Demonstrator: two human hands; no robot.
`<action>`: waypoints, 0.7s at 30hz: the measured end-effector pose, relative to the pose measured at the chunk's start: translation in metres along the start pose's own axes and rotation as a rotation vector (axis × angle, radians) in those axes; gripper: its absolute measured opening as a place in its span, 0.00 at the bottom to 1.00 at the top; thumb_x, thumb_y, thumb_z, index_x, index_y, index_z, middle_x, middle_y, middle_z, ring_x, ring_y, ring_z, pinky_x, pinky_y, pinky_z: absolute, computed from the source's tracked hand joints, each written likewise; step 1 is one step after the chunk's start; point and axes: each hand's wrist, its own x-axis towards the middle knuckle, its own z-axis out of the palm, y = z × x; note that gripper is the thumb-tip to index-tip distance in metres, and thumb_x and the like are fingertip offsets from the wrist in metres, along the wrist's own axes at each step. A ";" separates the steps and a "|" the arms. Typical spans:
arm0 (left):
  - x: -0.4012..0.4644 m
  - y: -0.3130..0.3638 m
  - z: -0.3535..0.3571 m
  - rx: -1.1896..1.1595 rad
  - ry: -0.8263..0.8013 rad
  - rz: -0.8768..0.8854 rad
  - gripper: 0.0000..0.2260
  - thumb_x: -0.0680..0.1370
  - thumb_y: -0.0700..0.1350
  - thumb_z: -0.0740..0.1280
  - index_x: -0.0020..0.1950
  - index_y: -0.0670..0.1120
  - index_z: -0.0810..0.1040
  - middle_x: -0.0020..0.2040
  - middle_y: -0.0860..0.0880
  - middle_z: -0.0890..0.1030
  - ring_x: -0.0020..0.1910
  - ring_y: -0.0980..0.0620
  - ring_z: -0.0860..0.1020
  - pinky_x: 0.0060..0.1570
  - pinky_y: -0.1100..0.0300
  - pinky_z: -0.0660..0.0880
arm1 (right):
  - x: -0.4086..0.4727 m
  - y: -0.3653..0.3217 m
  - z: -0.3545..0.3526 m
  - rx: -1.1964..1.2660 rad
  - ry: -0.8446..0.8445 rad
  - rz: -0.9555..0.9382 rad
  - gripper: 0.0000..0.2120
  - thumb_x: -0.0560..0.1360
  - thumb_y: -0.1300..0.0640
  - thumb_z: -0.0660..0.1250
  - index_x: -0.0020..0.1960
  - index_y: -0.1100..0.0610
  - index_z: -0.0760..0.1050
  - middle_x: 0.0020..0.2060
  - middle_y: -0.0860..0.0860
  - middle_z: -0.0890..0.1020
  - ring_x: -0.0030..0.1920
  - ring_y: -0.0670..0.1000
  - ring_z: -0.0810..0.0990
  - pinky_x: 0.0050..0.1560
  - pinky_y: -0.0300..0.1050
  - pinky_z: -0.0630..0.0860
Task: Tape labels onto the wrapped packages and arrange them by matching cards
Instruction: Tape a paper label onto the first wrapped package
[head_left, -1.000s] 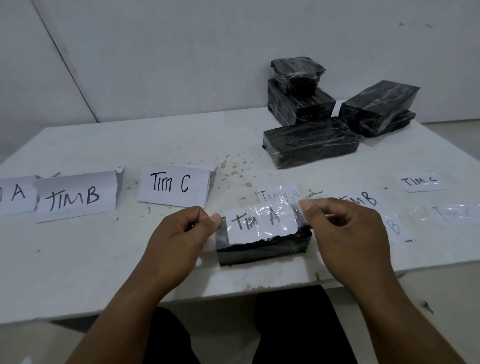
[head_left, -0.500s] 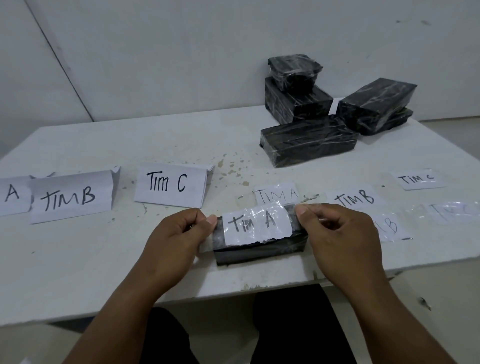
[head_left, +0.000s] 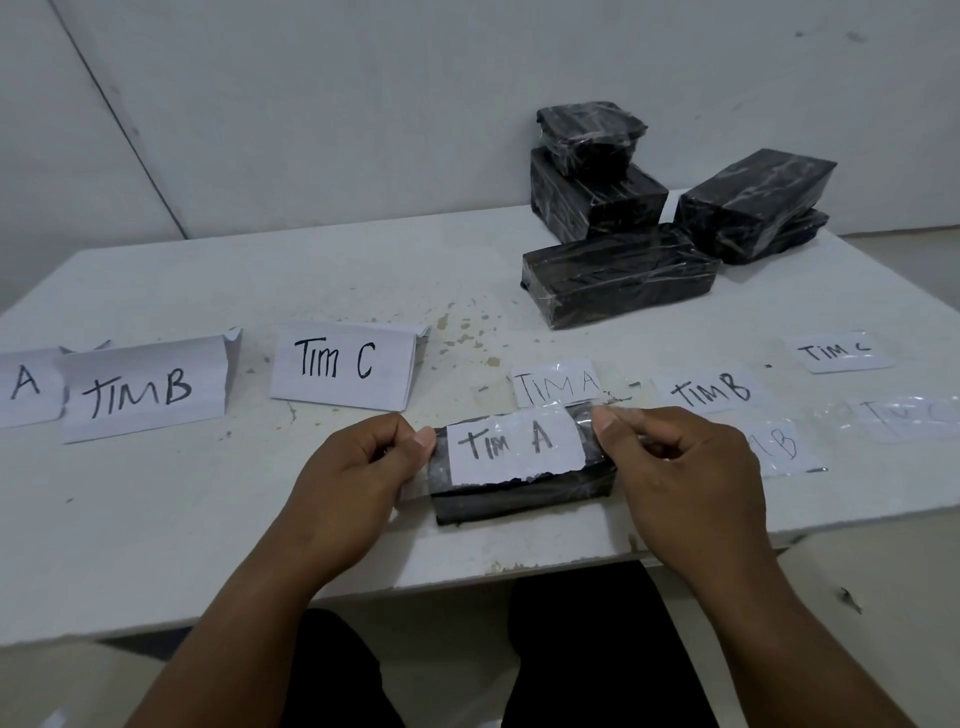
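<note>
A black block-shaped package (head_left: 519, 491) wrapped in glossy film lies at the near edge of the white, chipped and speckled surface (head_left: 156, 519). Across its top lies a white paper label (head_left: 511, 451) handwritten "Tim A", ragged along its lower edge, under a strip of clear shiny tape (head_left: 587, 423).

Behind the package lie 5 more loose taped labels, the nearest reading "TIM A" (head_left: 558, 387). To the left stand 3 folded paper cards; "Tim C" (head_left: 345, 366) is the closest. At the far right, 5 black film-wrapped packages (head_left: 618, 278) sit piled together, well apart from the hands.

The left hand (head_left: 353, 475) pinches the tape's left end between thumb and curled fingers; the right hand (head_left: 685, 467) pinches the right end likewise. The package sits between both grips, its ends touching the fingers.
</note>
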 end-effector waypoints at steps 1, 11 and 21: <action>0.000 0.000 0.000 0.002 -0.001 0.004 0.18 0.83 0.52 0.63 0.33 0.49 0.73 0.29 0.55 0.78 0.29 0.61 0.74 0.35 0.61 0.70 | 0.000 0.000 0.000 -0.002 0.000 -0.001 0.04 0.76 0.51 0.74 0.50 0.46 0.87 0.40 0.36 0.85 0.45 0.33 0.82 0.47 0.34 0.76; 0.001 -0.004 -0.001 0.000 -0.031 0.027 0.17 0.82 0.54 0.63 0.33 0.54 0.73 0.30 0.53 0.77 0.30 0.59 0.73 0.38 0.58 0.72 | 0.000 0.002 0.002 -0.005 0.009 -0.004 0.06 0.76 0.50 0.74 0.51 0.48 0.88 0.39 0.35 0.84 0.45 0.32 0.82 0.44 0.23 0.72; 0.003 -0.002 -0.013 -0.033 -0.138 -0.035 0.18 0.72 0.65 0.65 0.39 0.51 0.82 0.38 0.47 0.85 0.30 0.60 0.76 0.39 0.58 0.73 | 0.002 0.004 0.000 0.049 -0.020 0.065 0.03 0.75 0.50 0.75 0.47 0.46 0.88 0.41 0.33 0.86 0.46 0.32 0.83 0.51 0.35 0.76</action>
